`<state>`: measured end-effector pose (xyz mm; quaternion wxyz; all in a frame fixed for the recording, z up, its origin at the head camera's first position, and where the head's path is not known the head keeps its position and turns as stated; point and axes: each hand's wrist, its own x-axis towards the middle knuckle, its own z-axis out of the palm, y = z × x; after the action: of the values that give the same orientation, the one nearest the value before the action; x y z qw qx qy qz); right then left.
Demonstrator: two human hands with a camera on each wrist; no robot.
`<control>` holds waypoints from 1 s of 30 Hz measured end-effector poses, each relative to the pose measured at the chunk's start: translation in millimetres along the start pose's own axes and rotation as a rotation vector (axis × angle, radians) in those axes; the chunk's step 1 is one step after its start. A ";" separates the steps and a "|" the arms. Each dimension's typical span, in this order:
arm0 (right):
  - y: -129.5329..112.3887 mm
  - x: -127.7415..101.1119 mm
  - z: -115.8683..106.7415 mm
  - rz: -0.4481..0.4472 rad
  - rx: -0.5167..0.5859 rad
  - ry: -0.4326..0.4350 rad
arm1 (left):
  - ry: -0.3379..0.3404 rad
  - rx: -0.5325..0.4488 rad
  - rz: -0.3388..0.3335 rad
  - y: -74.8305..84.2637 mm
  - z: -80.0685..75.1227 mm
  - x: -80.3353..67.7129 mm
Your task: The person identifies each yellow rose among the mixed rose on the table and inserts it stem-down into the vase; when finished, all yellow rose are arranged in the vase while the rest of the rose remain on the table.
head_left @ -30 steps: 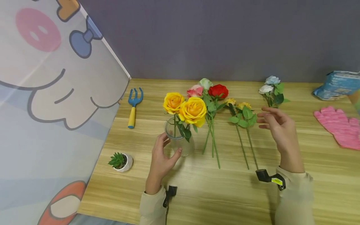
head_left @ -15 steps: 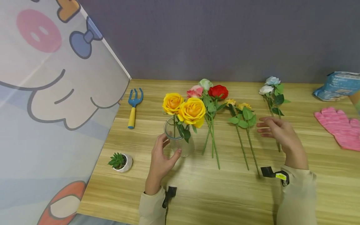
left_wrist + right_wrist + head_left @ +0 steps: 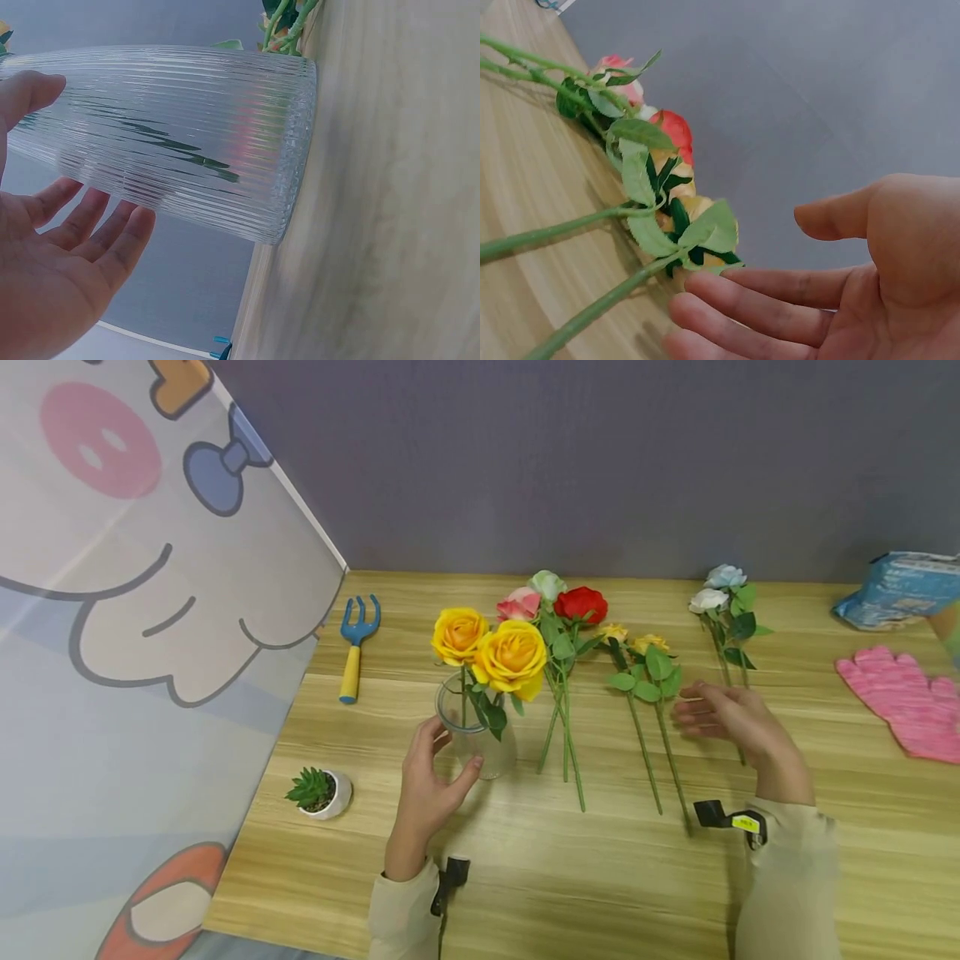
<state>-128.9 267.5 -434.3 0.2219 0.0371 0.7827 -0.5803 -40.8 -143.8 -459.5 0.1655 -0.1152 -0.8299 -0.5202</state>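
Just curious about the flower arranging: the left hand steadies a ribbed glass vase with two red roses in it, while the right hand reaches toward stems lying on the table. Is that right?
Not quite. The head view shows the two roses in the glass vase are yellow, not red; the red rose lies on the table. The left hand does steady the vase, and the right hand reaches toward the lying stems.

Head looks down over the table (image 3: 570, 860) — 2 wrist views sit close, sharing it.

Yellow roses (image 3: 495, 647), ribbed clear vase (image 3: 476, 735)

No legible text or labels
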 end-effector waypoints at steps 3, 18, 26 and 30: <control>2.7 3.0 0.2 0.024 0.022 -0.021 | 0.004 0.003 0.007 0.0 -0.4 -0.4; 10.4 11.5 4.7 0.084 0.050 -0.077 | 0.003 -0.003 0.013 0.4 -0.4 -0.5; 11.7 15.1 10.5 0.079 0.036 -0.074 | 0.008 0.005 0.005 -0.2 -0.4 -1.3; 14.5 16.2 12.7 0.059 0.049 -0.077 | 0.007 -0.003 0.015 -0.8 0.1 -1.1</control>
<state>-135.0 257.2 -456.4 0.2679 0.0435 0.7578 -0.5934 -40.0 -144.1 -460.6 0.1720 -0.1200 -0.8278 -0.5204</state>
